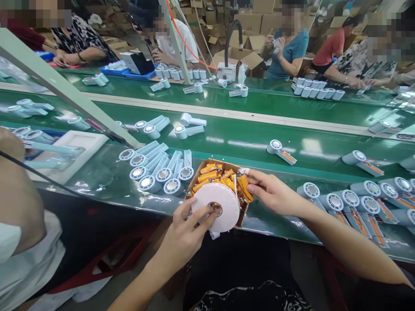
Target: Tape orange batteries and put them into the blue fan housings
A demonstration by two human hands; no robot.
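My left hand (191, 224) grips a white roll of tape (223, 218), with fingers in its centre hole. The roll stands in front of a cardboard box (244, 216) of orange batteries (207, 175) with thin wires. At the box's right side my right hand (269, 190) pinches one orange battery (244, 186) between thumb and fingers. A narrow white strip runs up from the roll beside that battery. Light-blue fan housings (164, 175) with handles lie left of the box.
More housings with orange batteries in their handles (369, 205) lie at the right. A green conveyor (227, 129) runs behind the bench. A slanted metal post (68, 86) rises at the left, near a co-worker's arm (19, 194). Several people sit across the line.
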